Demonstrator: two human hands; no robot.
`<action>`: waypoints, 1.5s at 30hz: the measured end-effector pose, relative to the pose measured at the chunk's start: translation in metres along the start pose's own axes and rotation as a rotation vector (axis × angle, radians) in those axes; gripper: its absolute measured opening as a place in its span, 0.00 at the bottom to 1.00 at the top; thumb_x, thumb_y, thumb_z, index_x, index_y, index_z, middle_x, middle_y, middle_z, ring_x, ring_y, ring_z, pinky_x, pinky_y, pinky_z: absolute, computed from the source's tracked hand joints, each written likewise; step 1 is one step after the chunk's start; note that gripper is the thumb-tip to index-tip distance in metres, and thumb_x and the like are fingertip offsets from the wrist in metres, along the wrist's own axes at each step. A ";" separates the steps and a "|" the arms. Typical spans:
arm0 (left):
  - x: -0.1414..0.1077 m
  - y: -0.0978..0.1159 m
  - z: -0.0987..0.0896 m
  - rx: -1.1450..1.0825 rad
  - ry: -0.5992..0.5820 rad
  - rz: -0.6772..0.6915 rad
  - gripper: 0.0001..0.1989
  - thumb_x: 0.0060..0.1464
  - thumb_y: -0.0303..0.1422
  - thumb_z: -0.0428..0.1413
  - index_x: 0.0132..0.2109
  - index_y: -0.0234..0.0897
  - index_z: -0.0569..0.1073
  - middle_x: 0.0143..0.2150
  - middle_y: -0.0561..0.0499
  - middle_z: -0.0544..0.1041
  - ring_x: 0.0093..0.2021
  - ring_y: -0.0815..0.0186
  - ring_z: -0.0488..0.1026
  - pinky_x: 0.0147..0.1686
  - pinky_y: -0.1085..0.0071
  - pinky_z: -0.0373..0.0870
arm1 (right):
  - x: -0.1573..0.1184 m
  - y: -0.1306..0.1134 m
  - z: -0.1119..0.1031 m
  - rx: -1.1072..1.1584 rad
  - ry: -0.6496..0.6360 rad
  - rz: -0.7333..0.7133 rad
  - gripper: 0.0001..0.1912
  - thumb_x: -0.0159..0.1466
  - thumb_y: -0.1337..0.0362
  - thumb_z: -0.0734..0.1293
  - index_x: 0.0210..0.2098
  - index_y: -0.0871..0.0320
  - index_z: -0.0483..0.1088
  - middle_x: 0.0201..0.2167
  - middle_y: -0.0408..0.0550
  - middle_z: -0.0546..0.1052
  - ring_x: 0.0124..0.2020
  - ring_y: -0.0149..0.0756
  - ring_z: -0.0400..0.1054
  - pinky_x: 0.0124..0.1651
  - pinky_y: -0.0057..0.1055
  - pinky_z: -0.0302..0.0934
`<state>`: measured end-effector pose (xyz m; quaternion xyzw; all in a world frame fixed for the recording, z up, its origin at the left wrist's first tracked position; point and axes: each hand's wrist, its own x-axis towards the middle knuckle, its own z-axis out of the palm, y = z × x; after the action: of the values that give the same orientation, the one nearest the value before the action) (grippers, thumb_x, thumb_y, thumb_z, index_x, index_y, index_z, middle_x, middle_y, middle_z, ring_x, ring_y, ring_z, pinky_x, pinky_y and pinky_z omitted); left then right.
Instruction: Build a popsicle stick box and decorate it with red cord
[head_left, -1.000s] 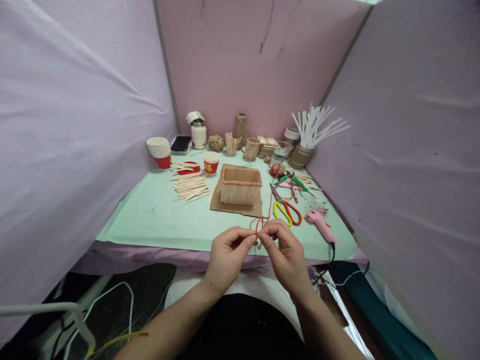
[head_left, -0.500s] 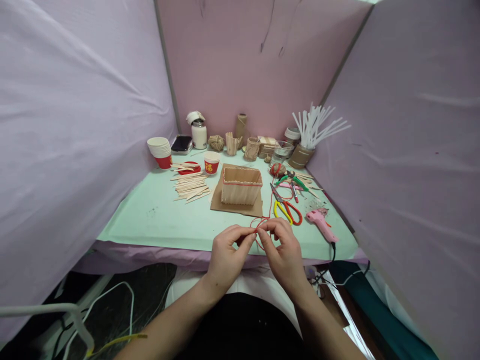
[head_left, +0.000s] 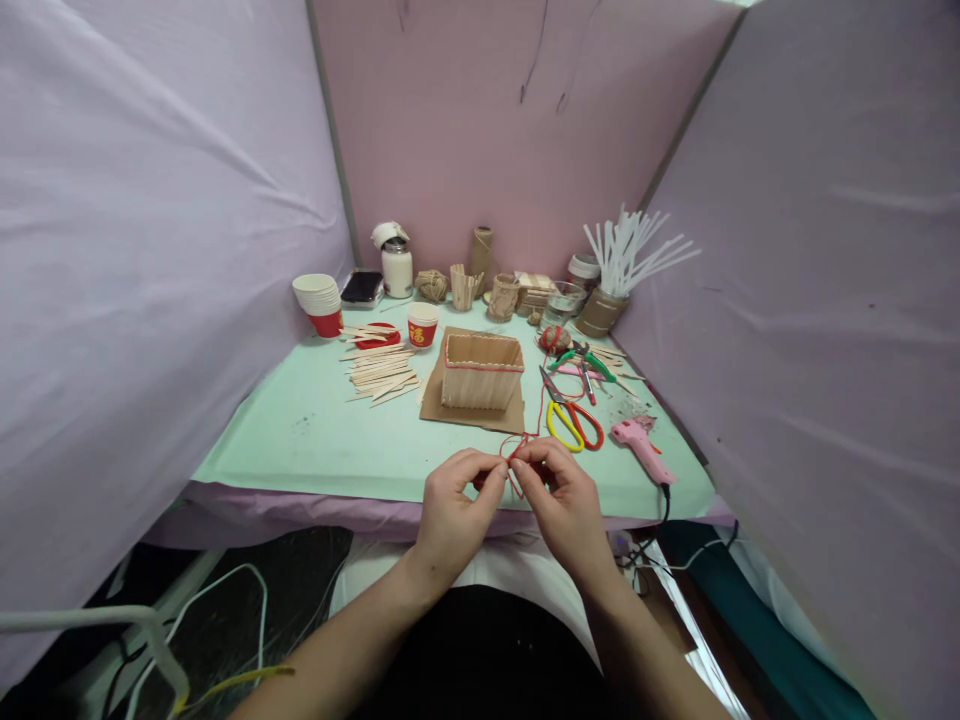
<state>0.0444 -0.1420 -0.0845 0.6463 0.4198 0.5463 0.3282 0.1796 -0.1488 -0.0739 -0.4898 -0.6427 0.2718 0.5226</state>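
Red cord [head_left: 531,437] lies in loose loops at the table's front edge and runs back to a red-wrapped ball [head_left: 555,340]. My left hand [head_left: 461,500] pinches the cord between thumb and forefinger. Close against it, my right hand [head_left: 561,500] is also closed on the cord, fingertips nearly touching those of the left. Beyond both hands stands a rectangular box of wooden sticks [head_left: 481,385], with red cord round its rim, on a piece of cardboard [head_left: 433,402]. How the cord is looped between the fingertips is too small to tell.
Scissors [head_left: 576,425], green-handled pliers [head_left: 600,366] and a pink glue gun [head_left: 643,450] lie on the right. Wooden sticks [head_left: 382,375], a paper cup [head_left: 423,326] and stacked cups [head_left: 319,300] are on the left. Jars, twine and a glass line the back.
Both hands have shifted very slightly to the left, and the fingertips have moved a little on the red cord. The box and tools stay where they were.
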 end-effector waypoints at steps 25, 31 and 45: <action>0.001 -0.010 0.005 -0.114 0.008 -0.095 0.06 0.55 0.30 0.56 0.32 0.35 0.76 0.30 0.51 0.75 0.33 0.69 0.71 0.34 0.74 0.67 | -0.001 0.004 0.002 -0.109 0.066 -0.015 0.05 0.65 0.64 0.64 0.33 0.57 0.68 0.32 0.45 0.70 0.32 0.32 0.64 0.33 0.29 0.61; 0.001 -0.015 0.007 -0.109 0.075 -0.079 0.06 0.56 0.31 0.55 0.32 0.36 0.76 0.31 0.50 0.75 0.34 0.67 0.72 0.35 0.72 0.68 | -0.006 0.001 0.006 -0.261 0.182 -0.198 0.03 0.64 0.68 0.64 0.35 0.56 0.70 0.33 0.47 0.71 0.33 0.34 0.64 0.35 0.33 0.61; -0.001 -0.016 0.008 0.016 0.116 0.083 0.06 0.57 0.29 0.55 0.34 0.37 0.76 0.30 0.51 0.75 0.31 0.68 0.69 0.34 0.72 0.66 | -0.006 0.000 0.007 -0.276 0.167 -0.179 0.04 0.63 0.67 0.65 0.34 0.56 0.73 0.32 0.47 0.73 0.31 0.34 0.65 0.34 0.33 0.62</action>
<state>0.0492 -0.1357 -0.1009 0.6328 0.4154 0.5926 0.2753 0.1728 -0.1526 -0.0786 -0.5184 -0.6694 0.0917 0.5241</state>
